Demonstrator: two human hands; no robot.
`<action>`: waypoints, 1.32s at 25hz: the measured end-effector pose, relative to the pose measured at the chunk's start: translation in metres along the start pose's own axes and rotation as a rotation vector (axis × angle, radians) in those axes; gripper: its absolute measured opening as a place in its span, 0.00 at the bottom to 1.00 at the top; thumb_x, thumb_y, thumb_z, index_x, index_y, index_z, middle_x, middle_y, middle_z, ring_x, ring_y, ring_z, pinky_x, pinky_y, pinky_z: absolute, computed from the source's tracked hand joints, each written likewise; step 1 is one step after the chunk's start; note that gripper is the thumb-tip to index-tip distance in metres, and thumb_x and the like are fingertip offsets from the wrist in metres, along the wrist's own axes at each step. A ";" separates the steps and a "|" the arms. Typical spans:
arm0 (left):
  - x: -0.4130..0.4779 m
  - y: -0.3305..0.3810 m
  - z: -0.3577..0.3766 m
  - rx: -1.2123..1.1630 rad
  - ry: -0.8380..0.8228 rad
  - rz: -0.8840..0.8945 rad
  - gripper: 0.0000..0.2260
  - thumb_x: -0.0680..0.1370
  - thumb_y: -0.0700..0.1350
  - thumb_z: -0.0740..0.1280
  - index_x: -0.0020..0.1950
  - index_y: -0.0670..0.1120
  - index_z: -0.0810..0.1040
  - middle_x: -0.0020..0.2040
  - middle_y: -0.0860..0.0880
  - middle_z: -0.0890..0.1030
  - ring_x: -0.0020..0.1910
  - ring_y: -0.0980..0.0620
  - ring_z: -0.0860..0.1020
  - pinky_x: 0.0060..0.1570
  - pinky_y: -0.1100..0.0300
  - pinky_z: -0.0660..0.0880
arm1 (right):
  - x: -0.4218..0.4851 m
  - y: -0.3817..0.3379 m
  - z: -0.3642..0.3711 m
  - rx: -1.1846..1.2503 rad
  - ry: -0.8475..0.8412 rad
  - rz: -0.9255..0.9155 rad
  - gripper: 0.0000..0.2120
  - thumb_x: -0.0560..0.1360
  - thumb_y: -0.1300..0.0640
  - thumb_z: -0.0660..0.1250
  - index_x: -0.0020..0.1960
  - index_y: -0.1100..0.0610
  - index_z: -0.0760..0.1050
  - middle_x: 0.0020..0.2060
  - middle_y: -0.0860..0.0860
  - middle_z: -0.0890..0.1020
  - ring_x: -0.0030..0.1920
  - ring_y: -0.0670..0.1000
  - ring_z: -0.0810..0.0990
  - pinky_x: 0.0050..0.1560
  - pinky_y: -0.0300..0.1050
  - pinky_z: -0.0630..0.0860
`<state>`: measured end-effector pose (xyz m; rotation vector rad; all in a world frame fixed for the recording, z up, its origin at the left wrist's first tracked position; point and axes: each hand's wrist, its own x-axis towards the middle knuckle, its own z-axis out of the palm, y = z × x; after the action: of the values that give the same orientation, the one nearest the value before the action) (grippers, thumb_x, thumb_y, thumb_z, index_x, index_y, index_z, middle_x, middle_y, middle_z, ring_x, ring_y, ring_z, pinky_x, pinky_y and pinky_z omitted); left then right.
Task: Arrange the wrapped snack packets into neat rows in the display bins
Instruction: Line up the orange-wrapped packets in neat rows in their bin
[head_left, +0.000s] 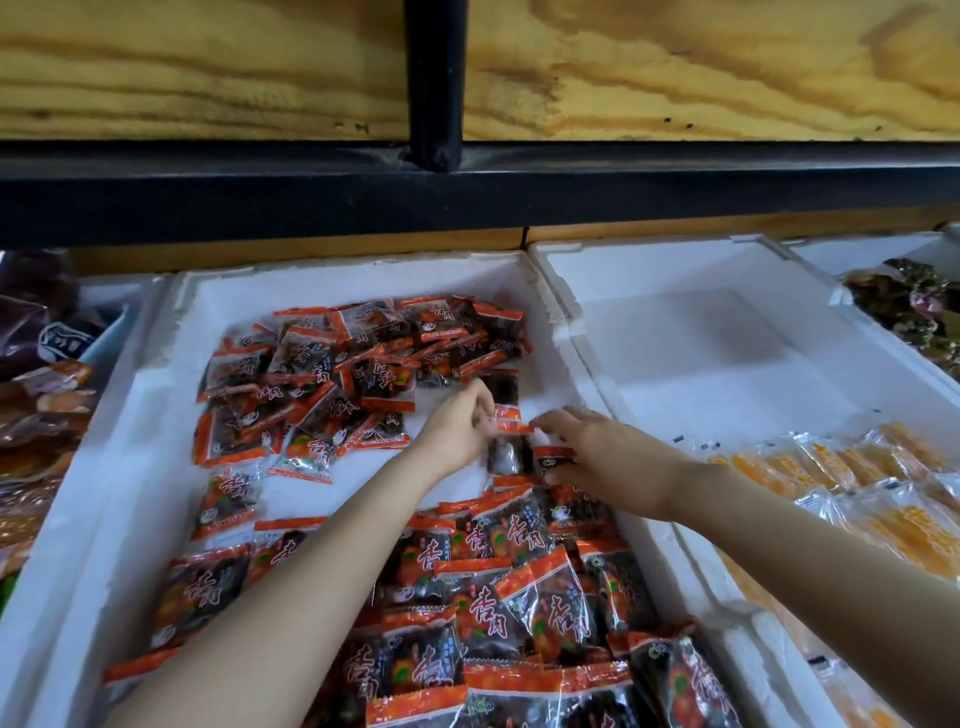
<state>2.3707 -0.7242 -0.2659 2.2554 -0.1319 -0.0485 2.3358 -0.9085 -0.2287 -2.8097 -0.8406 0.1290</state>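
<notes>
A white foam bin (161, 374) holds several orange-and-black snack packets. A loose pile (332, 374) fills its far left, and overlapping packets (519, 582) lie along its near right side. Over the bare middle of the bin, my left hand (457, 423) pinches the top edge of a packet (508, 447) near the right wall. My right hand (602, 447) grips another packet (553, 460) just beside it, fingers curled over it. Both forearms reach in from the bottom of the view.
A second foam bin (691, 322) to the right has a bare far half and yellow packets (852, 483) in its near part. Brown packets (41, 405) lie at far left, dark wrapped items (914, 306) at far right. A black shelf rail (467, 187) overhangs behind.
</notes>
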 end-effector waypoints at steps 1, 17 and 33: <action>0.000 0.003 -0.008 -0.001 0.063 0.049 0.09 0.79 0.35 0.63 0.44 0.47 0.68 0.39 0.49 0.71 0.39 0.51 0.72 0.42 0.54 0.73 | 0.002 0.000 -0.002 0.095 0.060 0.020 0.27 0.77 0.53 0.65 0.72 0.54 0.59 0.67 0.52 0.68 0.65 0.51 0.69 0.64 0.43 0.67; 0.036 -0.005 0.003 0.353 0.181 -0.122 0.26 0.75 0.60 0.67 0.62 0.41 0.70 0.61 0.43 0.74 0.60 0.42 0.73 0.60 0.49 0.71 | 0.015 0.028 -0.017 0.420 0.438 0.320 0.09 0.73 0.51 0.70 0.49 0.53 0.74 0.39 0.48 0.79 0.40 0.49 0.78 0.34 0.32 0.69; -0.019 0.015 -0.016 -0.378 0.258 -0.169 0.05 0.79 0.35 0.65 0.48 0.44 0.74 0.50 0.43 0.77 0.32 0.51 0.81 0.33 0.56 0.81 | -0.015 0.008 -0.024 0.500 0.461 0.239 0.08 0.74 0.56 0.68 0.51 0.52 0.71 0.39 0.48 0.80 0.38 0.49 0.78 0.36 0.37 0.72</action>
<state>2.3516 -0.7194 -0.2446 1.8701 0.1924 0.1189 2.3307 -0.9272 -0.2067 -2.3119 -0.3092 -0.2348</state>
